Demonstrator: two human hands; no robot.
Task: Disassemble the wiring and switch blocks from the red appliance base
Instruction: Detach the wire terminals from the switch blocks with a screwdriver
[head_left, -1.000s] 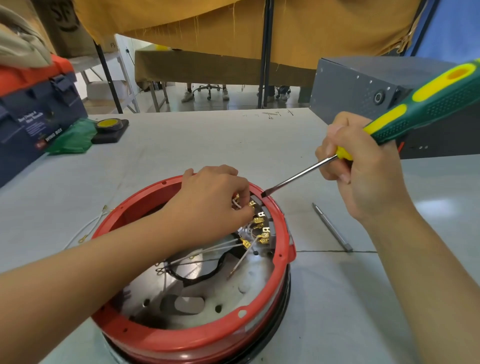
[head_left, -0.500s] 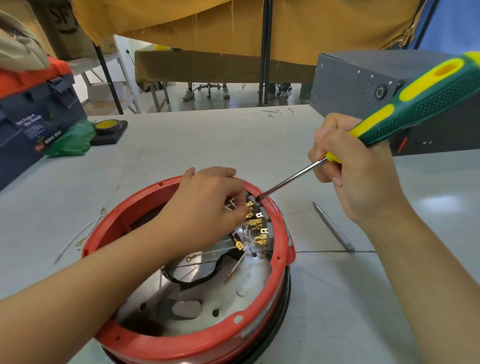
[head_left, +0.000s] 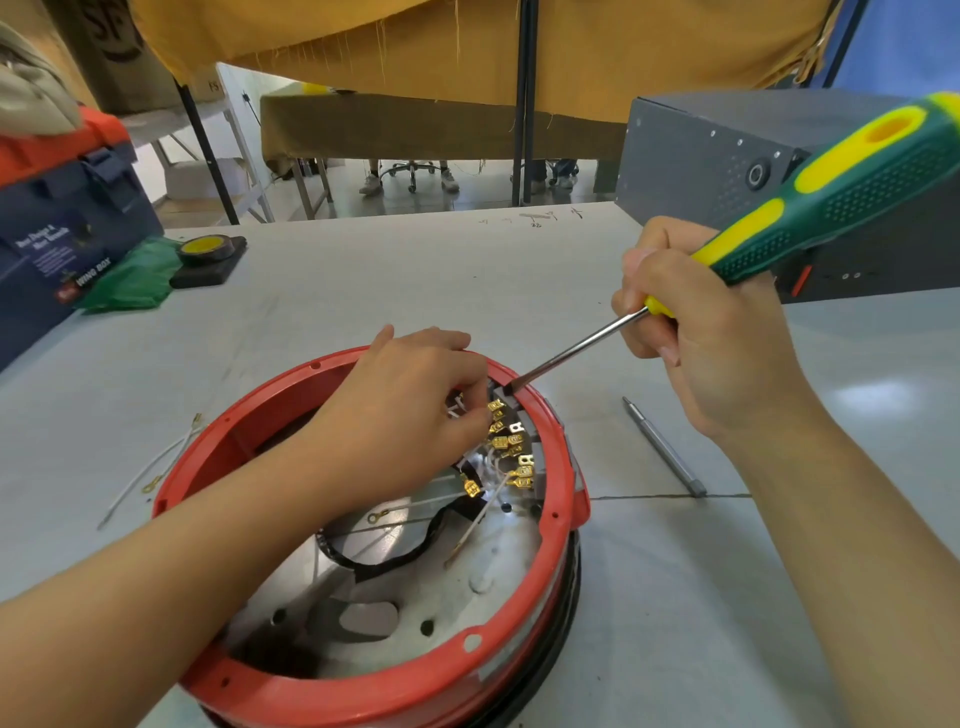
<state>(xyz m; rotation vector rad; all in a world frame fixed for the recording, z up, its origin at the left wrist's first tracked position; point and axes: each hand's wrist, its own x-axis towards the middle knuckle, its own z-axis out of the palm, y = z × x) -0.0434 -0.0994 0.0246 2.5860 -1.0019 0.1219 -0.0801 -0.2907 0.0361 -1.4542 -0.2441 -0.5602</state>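
The red base (head_left: 363, 686) sits open side up on the grey desk (head_left: 363, 291), near the front edge of the view, its lowest part cut off by the frame. A black ring shows under its right side. Inside it lies a metal plate (head_left: 415, 597) with holes, partly shadowed at the lower left, where nothing can be made out.

The left hand (head_left: 410, 410) reaches into the base from the left, fingers curled down onto white wires (head_left: 456, 408) beside the switch blocks (head_left: 524, 441). It seems to pinch a wire, but the fingertips are hidden behind the knuckles, so the grip itself cannot be seen. The switch blocks sit against the inner right wall, with brass terminals (head_left: 506, 441) sticking out toward the middle; several are blurred by glare.

The right hand (head_left: 711, 338) is wrapped tightly round the neck of a green and yellow screwdriver (head_left: 831, 192), whose handle end runs out of the frame at the right. Its dark tip touches the top of the switch blocks just inside the red rim.

A loose white wire (head_left: 150, 475) lies on the desk left of the base, and a grey metal rod (head_left: 665, 447) lies to its right. A blue toolbox (head_left: 67, 234), cut off at the left, and a roll of tape (head_left: 208, 249) stand farther back.
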